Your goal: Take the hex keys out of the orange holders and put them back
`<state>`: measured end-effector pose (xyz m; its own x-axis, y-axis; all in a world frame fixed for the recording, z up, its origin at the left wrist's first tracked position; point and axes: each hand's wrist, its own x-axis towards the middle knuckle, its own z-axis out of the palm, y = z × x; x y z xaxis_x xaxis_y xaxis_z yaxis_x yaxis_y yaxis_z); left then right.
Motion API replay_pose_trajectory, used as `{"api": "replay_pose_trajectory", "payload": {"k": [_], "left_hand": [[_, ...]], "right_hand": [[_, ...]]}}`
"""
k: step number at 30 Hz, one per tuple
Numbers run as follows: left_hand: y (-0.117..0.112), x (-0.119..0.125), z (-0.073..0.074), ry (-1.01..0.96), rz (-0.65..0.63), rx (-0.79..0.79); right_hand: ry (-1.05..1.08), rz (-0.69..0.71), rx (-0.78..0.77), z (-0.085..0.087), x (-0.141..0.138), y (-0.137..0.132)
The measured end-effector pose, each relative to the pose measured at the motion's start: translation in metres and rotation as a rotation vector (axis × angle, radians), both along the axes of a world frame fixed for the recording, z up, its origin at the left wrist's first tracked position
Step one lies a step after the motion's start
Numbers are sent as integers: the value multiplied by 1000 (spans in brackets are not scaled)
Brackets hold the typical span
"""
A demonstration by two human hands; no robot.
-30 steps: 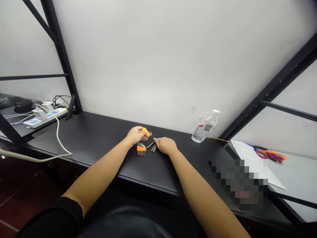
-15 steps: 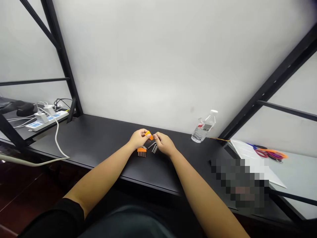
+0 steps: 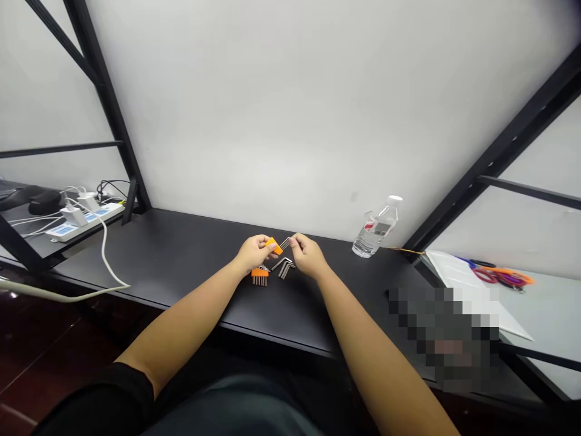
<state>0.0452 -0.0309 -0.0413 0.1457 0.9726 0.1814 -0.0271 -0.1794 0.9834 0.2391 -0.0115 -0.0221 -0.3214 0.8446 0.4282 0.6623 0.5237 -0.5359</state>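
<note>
Well, I read the scene left to right along the black desk (image 3: 190, 257). At far left, on a lower shelf beside a black steel frame post (image 3: 115, 121), sat a white power strip (image 3: 84, 221) with white chargers (image 3: 75, 215) plugged in and a black pouch (image 3: 44, 201) just beside it. A white cable (image 3: 105, 254) looped down past the desk's left end.

Mid-desk, an orange-handled hex key set (image 3: 259, 275) lay just below the left hand (image 3: 256, 253). That hand was closed around an orange hex key holder (image 3: 273, 245), partly hiding it, while thin steel hex keys (image 3: 285, 243) fanned out to the right. The right hand (image 3: 306, 254) was raised, its fingers (image 3: 293, 240) drawn together at the key tips; I couldn't tell whether they gripped anything. Loose L-shaped hex keys (image 3: 284, 267) lay on the desk below the hands.

Further right stood a water bottle (image 3: 376, 230), then a white sheet (image 3: 458, 275) and red-and-orange-handled scissors (image 3: 494, 277). A pixelated patch (image 3: 442, 339) covered the near right.

Since the previous frame, the right hand had lifted and moved slightly right, leaving the loose keys more exposed.
</note>
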Motion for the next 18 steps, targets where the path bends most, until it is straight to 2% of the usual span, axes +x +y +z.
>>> {"api": "replay_pose_trajectory", "payload": {"k": [3, 6, 10, 12, 18], "left_hand": [[3, -6, 0, 63, -35, -54], [7, -15, 2, 103, 46, -105], [13, -26, 6, 93, 144, -106], [14, -28, 6, 93, 155, -100], [16, -27, 1, 146, 153, -89]], "right_hand": [[68, -115, -23, 4, 16, 6], [91, -220, -126, 5, 33, 9], [-234, -58, -379, -3, 42, 4], [-340, -62, -393, -9, 39, 0], [-438, -203, -357, -21, 22, -4]]}}
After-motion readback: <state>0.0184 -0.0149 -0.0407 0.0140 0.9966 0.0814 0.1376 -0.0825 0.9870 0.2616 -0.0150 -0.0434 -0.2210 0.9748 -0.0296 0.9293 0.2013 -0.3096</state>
